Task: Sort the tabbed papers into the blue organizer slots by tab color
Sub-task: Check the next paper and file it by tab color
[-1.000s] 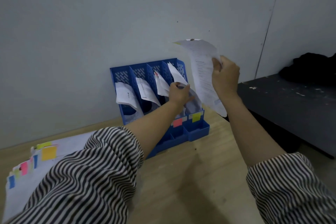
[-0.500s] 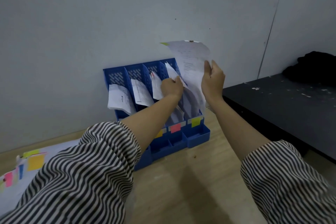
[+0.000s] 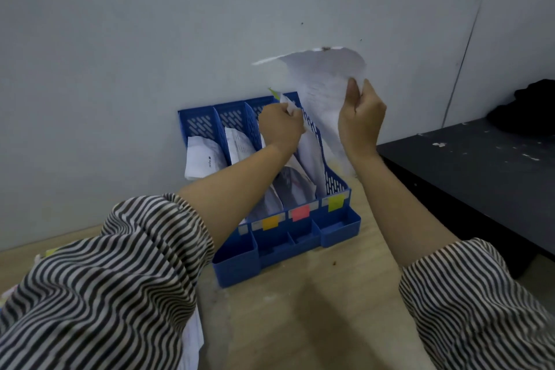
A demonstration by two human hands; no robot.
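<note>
A blue organizer [image 3: 339, 225] with several slots stands against the wall, its front marked with orange, pink and yellow-green tabs. My left hand [image 3: 280, 128] grips the top of papers [image 3: 310, 159] standing in the rightmost slot, where a yellow-green tab sticks up. My right hand [image 3: 360, 119] holds a white sheet [image 3: 322, 81] upright just right of and above that slot. The lower end of the sheet hangs outside the organizer's right wall. Other papers [image 3: 204, 158] curl out of the left slots.
A dark bench [image 3: 480, 165] stands to the right with a black cloth [image 3: 528, 111] on it. The wooden tabletop [image 3: 300, 315] lies in front of the organizer. Edges of a paper stack [image 3: 192, 339] show under my left sleeve.
My right hand has carried the sheet left toward the rightmost slot, then lifted it slightly. My left hand has closed on the slot's papers. The view has moved closer; the tabbed stack is out of sight.
</note>
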